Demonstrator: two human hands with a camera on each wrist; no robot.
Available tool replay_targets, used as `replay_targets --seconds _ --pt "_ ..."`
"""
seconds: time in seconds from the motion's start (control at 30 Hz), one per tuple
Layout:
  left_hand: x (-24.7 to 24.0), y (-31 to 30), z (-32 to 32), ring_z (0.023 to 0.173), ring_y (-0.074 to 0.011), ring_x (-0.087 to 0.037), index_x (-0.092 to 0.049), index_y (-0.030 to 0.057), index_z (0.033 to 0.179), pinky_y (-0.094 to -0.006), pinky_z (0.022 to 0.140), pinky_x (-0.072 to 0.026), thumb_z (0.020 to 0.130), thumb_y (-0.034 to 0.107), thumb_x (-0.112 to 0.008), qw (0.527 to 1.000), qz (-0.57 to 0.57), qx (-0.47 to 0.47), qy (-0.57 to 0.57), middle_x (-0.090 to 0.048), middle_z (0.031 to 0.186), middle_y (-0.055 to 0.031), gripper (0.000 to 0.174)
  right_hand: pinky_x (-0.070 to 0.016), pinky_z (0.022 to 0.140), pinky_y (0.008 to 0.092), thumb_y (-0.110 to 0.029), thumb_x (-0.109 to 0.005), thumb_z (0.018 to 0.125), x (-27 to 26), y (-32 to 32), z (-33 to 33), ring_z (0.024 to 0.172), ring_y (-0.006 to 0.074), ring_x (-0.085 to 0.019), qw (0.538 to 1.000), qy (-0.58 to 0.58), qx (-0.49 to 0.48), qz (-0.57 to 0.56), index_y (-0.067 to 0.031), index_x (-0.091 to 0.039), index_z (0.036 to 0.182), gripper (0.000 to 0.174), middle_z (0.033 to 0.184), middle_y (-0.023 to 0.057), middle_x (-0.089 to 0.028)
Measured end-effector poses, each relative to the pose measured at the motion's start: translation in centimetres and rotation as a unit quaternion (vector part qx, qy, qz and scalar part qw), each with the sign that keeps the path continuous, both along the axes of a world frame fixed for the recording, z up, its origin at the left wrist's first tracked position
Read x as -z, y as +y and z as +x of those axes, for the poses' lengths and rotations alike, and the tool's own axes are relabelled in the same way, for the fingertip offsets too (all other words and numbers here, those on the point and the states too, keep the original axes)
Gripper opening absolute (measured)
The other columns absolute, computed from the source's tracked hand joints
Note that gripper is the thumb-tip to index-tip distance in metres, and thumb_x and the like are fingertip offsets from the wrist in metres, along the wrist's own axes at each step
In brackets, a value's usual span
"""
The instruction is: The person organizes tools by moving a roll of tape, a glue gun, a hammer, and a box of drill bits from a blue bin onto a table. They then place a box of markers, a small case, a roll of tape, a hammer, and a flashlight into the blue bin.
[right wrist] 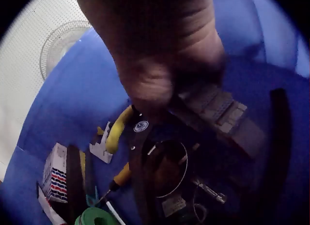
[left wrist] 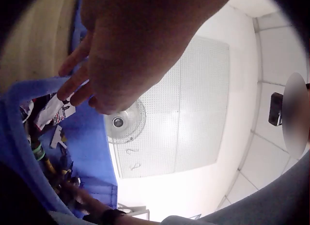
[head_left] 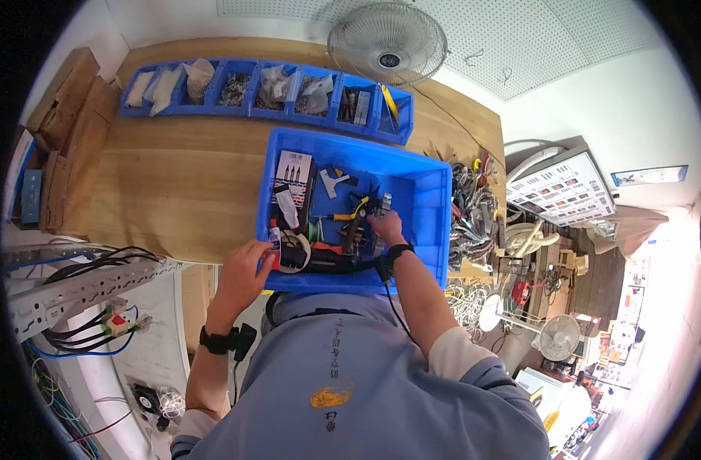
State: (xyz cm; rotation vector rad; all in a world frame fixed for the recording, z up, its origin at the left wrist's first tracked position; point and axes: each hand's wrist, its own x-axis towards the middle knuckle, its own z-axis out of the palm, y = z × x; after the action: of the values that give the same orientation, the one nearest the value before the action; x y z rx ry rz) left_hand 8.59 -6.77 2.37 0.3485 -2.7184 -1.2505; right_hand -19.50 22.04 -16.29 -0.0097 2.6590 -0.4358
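A blue bin (head_left: 431, 215) full of mixed tools and parts stands at the table's near edge. My left hand (head_left: 247, 270) is at the bin's left wall, its fingers loosely bent and apart over the rim, with nothing seen in them. Inside the bin, my right hand (head_left: 387, 228) reaches down among the tools. In the right wrist view it is right at a grey block-shaped part (right wrist: 220, 113) and a black piece with a round white label (right wrist: 141, 126). Its fingertips are hidden, and I cannot tell whether it grips either. A yellow-handled tool (right wrist: 115, 137) lies beside them.
A box with pen pictures (head_left: 293, 170), a white scraper-like piece (head_left: 331, 182) and a green spool (head_left: 315, 230) lie in the bin. Behind it runs a row of small blue bins (head_left: 262, 92) with bagged parts. A fan (head_left: 387, 42) stands farther back; bundled cables (head_left: 474, 207) lie right.
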Motion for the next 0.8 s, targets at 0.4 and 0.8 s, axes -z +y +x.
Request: replay_targets --seconds 0.4,0.8 --pt "1.9 2.1 -2.3 0.09 -0.0365 -0.065 -0.063 0.0013 0.109 -0.0433 0.078 -0.0507 0.093 0.012 -0.063 0.999 0.028 0.026 0.001 -0.066 0.099 -0.0165 0.018 -0.0527 0.06 0.0349 -0.015 -0.073 0.084 -3.6 2.0 -1.2 0.066 0.0164 -0.066 0.947 0.033 0.051 -0.314 0.0019 -0.065 0.089 0.019 0.076 0.0086 -0.069" --pt "-0.3 8.4 -6.6 0.091 -0.0354 -0.063 -0.063 0.0019 0.108 -0.0427 0.079 -0.0492 0.092 0.009 -0.062 0.998 -0.022 0.062 0.012 -0.065 0.097 -0.0149 0.018 -0.0479 0.058 0.0281 -0.009 -0.069 0.087 -18.4 6.9 -2.4 0.065 0.0136 -0.063 0.852 0.027 0.095 -0.514 0.003 -0.066 0.092 0.014 0.075 0.0068 -0.068"
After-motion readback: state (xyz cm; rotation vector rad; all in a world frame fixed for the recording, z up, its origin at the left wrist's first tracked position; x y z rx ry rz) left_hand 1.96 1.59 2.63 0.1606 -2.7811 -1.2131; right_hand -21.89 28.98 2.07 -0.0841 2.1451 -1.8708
